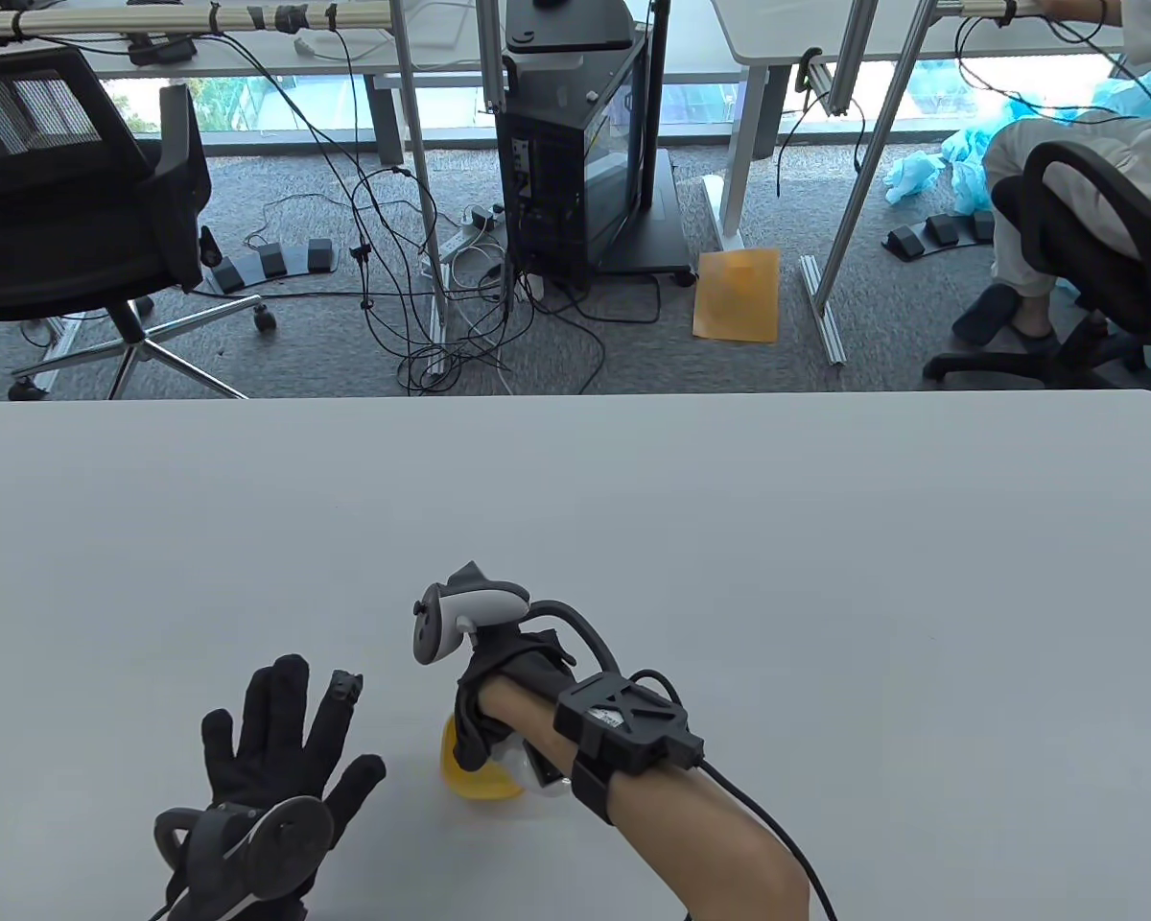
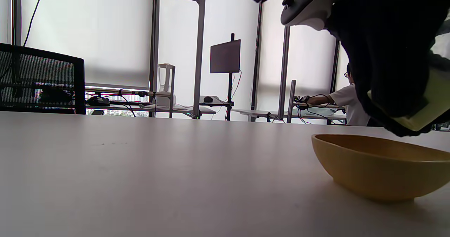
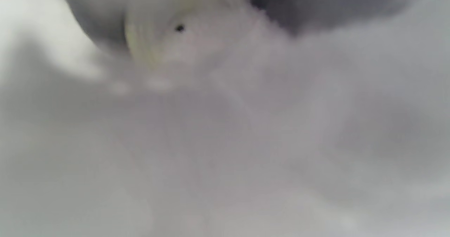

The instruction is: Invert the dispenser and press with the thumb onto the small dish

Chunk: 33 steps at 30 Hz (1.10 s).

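Left hand nearest, flat on the bench, fingers spread, holding nothing. Just beside it, right hand curled over the small dish, gripping the dispenser: pale yellow-green body showing under the glove in the left wrist view, tilted down over the yellow bowl, apparently just clear of its rim. Right wrist view mostly blur; a pale round end with a dark dot is probably the nozzle, can't confirm.

Judgement: the pressing step is under way or about to start. To do it well, keep the outlet centred over the bowl, low but not touching, and press with a steady thumb so nothing lands on the bench. The free left hand could steady the dish, which looks light and may slide.

Room: near bench edge close behind both wrists; wide bare surface ahead and to the right; far edge well apart.
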Each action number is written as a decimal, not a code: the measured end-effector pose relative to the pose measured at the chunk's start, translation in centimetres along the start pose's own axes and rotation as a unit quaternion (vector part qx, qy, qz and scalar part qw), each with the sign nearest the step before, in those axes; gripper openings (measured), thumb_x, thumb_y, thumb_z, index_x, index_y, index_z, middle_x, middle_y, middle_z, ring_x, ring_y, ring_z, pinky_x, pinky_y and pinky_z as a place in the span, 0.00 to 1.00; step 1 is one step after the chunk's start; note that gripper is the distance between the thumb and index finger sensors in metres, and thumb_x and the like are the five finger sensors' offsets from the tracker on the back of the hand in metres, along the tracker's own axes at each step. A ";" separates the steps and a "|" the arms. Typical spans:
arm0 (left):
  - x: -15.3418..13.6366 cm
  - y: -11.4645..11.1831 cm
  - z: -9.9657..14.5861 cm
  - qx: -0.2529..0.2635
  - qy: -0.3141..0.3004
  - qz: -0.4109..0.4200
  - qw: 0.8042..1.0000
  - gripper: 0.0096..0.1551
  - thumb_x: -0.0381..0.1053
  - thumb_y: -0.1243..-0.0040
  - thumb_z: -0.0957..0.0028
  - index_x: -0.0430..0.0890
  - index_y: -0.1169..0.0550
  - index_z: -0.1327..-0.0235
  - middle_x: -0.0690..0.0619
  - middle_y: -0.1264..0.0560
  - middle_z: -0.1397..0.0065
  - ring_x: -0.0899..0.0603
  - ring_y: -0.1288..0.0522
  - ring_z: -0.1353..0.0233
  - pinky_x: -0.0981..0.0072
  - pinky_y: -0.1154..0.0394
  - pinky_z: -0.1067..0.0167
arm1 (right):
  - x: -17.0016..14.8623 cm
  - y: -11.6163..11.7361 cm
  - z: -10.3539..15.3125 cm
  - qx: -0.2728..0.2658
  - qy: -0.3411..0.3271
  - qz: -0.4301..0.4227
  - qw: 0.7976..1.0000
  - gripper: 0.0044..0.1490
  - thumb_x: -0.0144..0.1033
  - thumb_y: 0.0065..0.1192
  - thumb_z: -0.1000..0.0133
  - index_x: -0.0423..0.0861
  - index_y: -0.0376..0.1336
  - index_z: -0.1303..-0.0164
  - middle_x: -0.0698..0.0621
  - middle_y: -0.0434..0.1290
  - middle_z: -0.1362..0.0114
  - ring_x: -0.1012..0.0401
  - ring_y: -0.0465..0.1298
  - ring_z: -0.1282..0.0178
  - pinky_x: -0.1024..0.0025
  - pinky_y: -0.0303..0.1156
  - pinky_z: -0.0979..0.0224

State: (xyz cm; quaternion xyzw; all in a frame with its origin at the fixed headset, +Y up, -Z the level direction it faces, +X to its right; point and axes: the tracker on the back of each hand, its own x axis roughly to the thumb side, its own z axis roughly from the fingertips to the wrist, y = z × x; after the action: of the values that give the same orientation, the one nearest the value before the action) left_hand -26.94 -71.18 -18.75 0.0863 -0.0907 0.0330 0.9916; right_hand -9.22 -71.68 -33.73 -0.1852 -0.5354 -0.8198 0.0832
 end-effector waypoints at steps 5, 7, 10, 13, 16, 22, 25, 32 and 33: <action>0.1 0.0 0.0 -0.003 -0.001 -0.001 1.000 0.45 0.75 0.70 0.40 0.57 0.44 0.10 0.35 0.49 0.08 0.28 0.47 0.12 0.20 0.50 0.27 | 0.4 -0.3 0.7 -0.038 -0.013 0.024 0.999 0.52 0.58 0.62 0.35 0.16 0.69 0.37 0.23 0.79 0.47 0.41 0.86 0.59 0.41 0.80 0.57; 0.1 0.0 0.1 -0.003 -0.002 0.000 1.000 0.46 0.75 0.70 0.40 0.56 0.44 0.10 0.35 0.50 0.08 0.27 0.48 0.12 0.20 0.50 0.27 | 0.6 -0.4 1.1 -0.052 -0.018 0.040 0.998 0.51 0.58 0.61 0.34 0.18 0.69 0.36 0.25 0.79 0.46 0.42 0.86 0.57 0.41 0.80 0.55; 0.2 0.0 0.1 0.000 -0.004 -0.001 1.000 0.45 0.75 0.70 0.40 0.57 0.44 0.10 0.35 0.50 0.08 0.27 0.48 0.12 0.20 0.50 0.27 | 1.0 -0.3 1.7 -0.087 -0.008 0.080 0.993 0.48 0.58 0.58 0.33 0.21 0.69 0.35 0.27 0.79 0.44 0.44 0.86 0.56 0.44 0.81 0.54; 0.3 -0.1 0.2 0.001 -0.005 -0.002 1.000 0.45 0.75 0.70 0.40 0.57 0.44 0.10 0.35 0.49 0.08 0.28 0.47 0.12 0.20 0.50 0.27 | 0.9 -0.2 1.8 -0.083 0.001 0.076 0.994 0.48 0.57 0.56 0.32 0.22 0.69 0.35 0.28 0.79 0.44 0.45 0.87 0.56 0.45 0.81 0.54; 0.3 -0.2 0.2 -0.002 -0.005 -0.003 1.000 0.45 0.75 0.70 0.40 0.57 0.43 0.10 0.35 0.49 0.08 0.28 0.47 0.12 0.20 0.49 0.27 | 0.4 0.1 1.9 -0.096 -0.002 0.059 0.994 0.48 0.58 0.56 0.32 0.22 0.68 0.34 0.28 0.78 0.44 0.45 0.86 0.55 0.45 0.81 0.54; 0.4 -0.2 0.2 -0.003 -0.006 -0.002 1.000 0.45 0.75 0.70 0.40 0.57 0.44 0.10 0.35 0.50 0.08 0.28 0.48 0.12 0.20 0.50 0.27 | -1.1 1.0 3.3 -0.123 -0.053 0.003 0.991 0.52 0.61 0.57 0.34 0.21 0.66 0.34 0.27 0.77 0.44 0.45 0.86 0.55 0.45 0.81 0.54; 0.3 -0.2 0.2 0.001 -0.006 0.002 1.000 0.46 0.75 0.70 0.40 0.57 0.44 0.09 0.35 0.50 0.08 0.27 0.48 0.12 0.20 0.50 0.27 | -2.4 1.4 5.4 -0.226 -0.096 -0.018 0.969 0.52 0.62 0.56 0.34 0.22 0.66 0.34 0.28 0.77 0.44 0.46 0.86 0.55 0.46 0.81 0.53; 0.3 -0.3 0.2 0.004 -0.005 0.004 1.000 0.46 0.75 0.70 0.40 0.57 0.44 0.09 0.35 0.50 0.08 0.27 0.48 0.12 0.20 0.49 0.27 | -7.5 5.6 11.0 -0.525 -0.190 -0.117 0.821 0.51 0.61 0.56 0.35 0.22 0.67 0.35 0.28 0.78 0.45 0.46 0.86 0.56 0.45 0.81 0.54; 0.3 -0.3 0.2 0.004 -0.005 0.004 1.000 0.45 0.75 0.70 0.40 0.57 0.44 0.10 0.35 0.50 0.08 0.28 0.48 0.12 0.20 0.49 0.27 | -8.2 6.3 11.5 -0.554 -0.195 -0.126 0.800 0.51 0.61 0.56 0.35 0.21 0.67 0.35 0.28 0.78 0.45 0.46 0.87 0.56 0.45 0.81 0.55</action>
State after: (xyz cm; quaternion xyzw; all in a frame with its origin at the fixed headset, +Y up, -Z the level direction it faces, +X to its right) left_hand -26.67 -71.45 -18.57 0.0900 -0.0956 0.0366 0.9907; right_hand 2.91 -64.38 -27.51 -0.2870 -0.0138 -0.9263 -0.2438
